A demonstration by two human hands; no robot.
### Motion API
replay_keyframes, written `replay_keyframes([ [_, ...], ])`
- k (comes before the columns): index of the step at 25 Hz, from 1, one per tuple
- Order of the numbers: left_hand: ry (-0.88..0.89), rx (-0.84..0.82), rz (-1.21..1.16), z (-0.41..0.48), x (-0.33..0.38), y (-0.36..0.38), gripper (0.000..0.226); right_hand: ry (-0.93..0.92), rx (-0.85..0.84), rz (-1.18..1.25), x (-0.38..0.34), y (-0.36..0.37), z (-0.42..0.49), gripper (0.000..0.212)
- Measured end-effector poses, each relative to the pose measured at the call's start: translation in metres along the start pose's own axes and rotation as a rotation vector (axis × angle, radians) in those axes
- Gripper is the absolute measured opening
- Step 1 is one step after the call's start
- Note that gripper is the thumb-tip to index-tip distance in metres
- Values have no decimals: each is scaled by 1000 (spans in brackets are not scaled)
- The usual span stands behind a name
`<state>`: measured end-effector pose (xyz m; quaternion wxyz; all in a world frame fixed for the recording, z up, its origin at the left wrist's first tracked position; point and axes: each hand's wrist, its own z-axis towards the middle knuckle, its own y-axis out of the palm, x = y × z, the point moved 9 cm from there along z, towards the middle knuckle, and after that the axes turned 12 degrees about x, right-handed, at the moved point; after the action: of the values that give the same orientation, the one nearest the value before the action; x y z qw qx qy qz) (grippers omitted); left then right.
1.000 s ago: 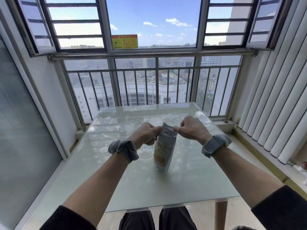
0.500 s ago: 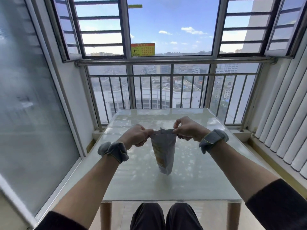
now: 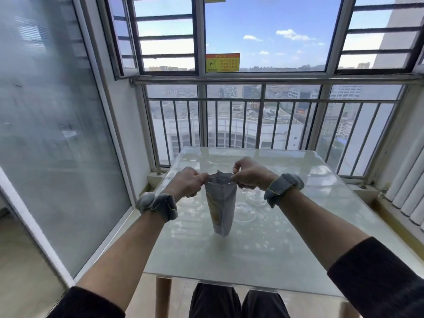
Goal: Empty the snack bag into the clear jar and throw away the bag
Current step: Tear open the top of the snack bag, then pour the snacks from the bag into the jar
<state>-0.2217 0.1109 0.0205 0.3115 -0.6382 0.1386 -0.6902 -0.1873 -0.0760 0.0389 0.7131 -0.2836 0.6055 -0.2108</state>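
A silver snack bag [image 3: 220, 207] with yellow print hangs upright above the glass table [image 3: 263, 249]. My left hand [image 3: 187, 183] pinches the left side of its top edge and my right hand [image 3: 249, 172] pinches the right side, holding the mouth slightly spread. The clear jar [image 3: 246, 208] stands on the table just behind and to the right of the bag, partly hidden by it. A clear glass lid [image 3: 254, 197] lies beside the jar, under my right wrist.
A metal railing [image 3: 252, 125] and windows close off the far side of the table. A glass sliding door [image 3: 57, 134] runs along the left, vertical blinds [image 3: 410, 180] along the right. My knees [image 3: 238, 301] show below the table's near edge.
The view has shifted so the table sits further right and lower. My hands have pulled the top of the bag wider apart, and the jar behind it has come into sight.
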Motion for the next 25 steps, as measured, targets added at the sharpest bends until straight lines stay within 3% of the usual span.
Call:
replay_keyframes([
  [7,31,38,2,21,-26,5,36,-30,32,79,3,19,13,22],
  [10,36,6,-184,22,-38,18,32,-127,98,43,-1,17,20,21],
  [14,29,-198,-449,11,-53,54,90,-352,145,-79,-21,15,23,14],
  [17,134,-171,-435,15,-52,75,116,-359,32,-134,-29,30,28,18],
  [22,156,29,-552,26,-51,81,97,-318,-85,-385,-30,61,32,24],
  [25,167,92,-566,27,-53,80,87,-322,-92,-368,-29,61,30,24],
])
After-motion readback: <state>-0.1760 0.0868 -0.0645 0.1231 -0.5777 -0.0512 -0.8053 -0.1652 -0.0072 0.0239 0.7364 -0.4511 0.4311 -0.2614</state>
